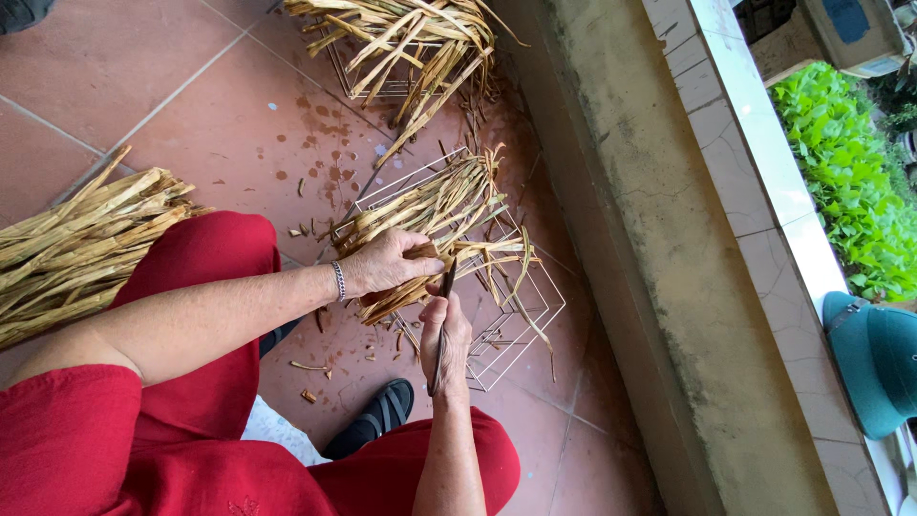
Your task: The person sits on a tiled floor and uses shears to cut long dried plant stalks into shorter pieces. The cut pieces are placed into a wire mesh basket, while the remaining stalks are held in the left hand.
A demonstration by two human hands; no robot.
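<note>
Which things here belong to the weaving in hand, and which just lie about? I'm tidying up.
In hand:
left hand on the dried strips
white wire frame under them
right hand holding a thin dark tool

Lying about:
strip bundle on the floor
farther frame
green hat
black sandal

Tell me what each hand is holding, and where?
Left hand clasps dried straw strips mid-length on the wire frame; right hand grips a thin dark tool along its shaft.

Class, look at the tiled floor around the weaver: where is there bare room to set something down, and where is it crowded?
Bare tiles lie upper left, between the left fibre bundle and the top frame. A narrow strip lies between the near wire frame and the wall. It is crowded around both hands, left and right.
</note>
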